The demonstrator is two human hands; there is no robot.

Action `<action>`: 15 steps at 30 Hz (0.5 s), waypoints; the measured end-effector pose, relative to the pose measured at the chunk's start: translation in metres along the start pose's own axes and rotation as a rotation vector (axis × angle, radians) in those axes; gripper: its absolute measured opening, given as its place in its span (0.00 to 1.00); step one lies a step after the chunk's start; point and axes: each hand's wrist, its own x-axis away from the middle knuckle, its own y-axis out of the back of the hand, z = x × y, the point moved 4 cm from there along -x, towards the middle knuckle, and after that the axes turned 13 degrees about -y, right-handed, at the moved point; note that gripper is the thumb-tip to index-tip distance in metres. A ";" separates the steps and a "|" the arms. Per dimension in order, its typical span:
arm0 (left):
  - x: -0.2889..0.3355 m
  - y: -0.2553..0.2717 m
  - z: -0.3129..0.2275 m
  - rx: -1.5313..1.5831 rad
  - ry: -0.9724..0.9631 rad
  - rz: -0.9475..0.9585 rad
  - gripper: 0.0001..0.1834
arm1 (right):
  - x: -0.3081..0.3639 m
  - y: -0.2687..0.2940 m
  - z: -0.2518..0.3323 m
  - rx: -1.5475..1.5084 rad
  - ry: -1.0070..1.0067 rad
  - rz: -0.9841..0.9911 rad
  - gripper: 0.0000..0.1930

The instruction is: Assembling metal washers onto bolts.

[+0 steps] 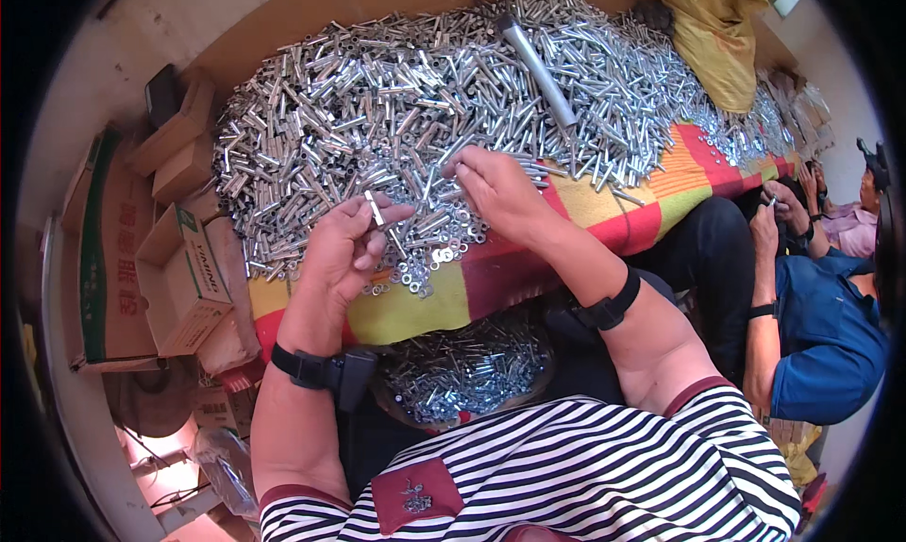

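A small, slim, silvery cylindrical metal piece (pixel 375 208) sits in the person's left hand (pixel 345 248), tilted, above the near edge of a heap of similar hardware. The left thumb and forefinger pinch it, with the forefinger pointing right and the other fingers curled below. The right hand (pixel 500 195) is near it, palm down over the heap, its fingers curled and drawn together at the tips; whether they grip a piece I cannot tell.

Just below and between the hands lie loose, flat, ring-shaped silvery washers (pixel 415 276). Behind them spreads the broad heap of shiny metal bolts and sleeves (pixel 349 89), with a long, thick grey metal tube (pixel 540 70) lying slantwise on top. The heap rests on a red, yellow and orange checked cloth (pixel 651 207). A crumpled yellow sack (pixel 722 47) is at the far right.

Nearer the body, below the cloth's edge, a rounded container (pixel 401 412) holds more small metal parts. To the left stands an open brown cardboard box (pixel 193 292) with a green-edged panel. At the right, a co-worker in a blue shirt (pixel 819 330) sits with hands raised near the cloth.
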 end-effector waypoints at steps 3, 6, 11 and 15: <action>0.003 0.002 0.002 -0.037 -0.033 0.006 0.10 | 0.007 -0.003 0.013 -0.009 0.127 -0.042 0.04; 0.000 0.009 0.007 -0.128 -0.040 0.004 0.10 | 0.017 0.002 0.025 0.216 0.532 -0.277 0.05; -0.002 0.014 0.014 -0.058 -0.099 0.018 0.10 | 0.022 -0.010 0.025 -0.362 0.083 -0.051 0.04; -0.001 0.009 0.016 0.135 -0.072 0.133 0.09 | 0.031 -0.022 0.028 -0.542 0.111 -0.005 0.07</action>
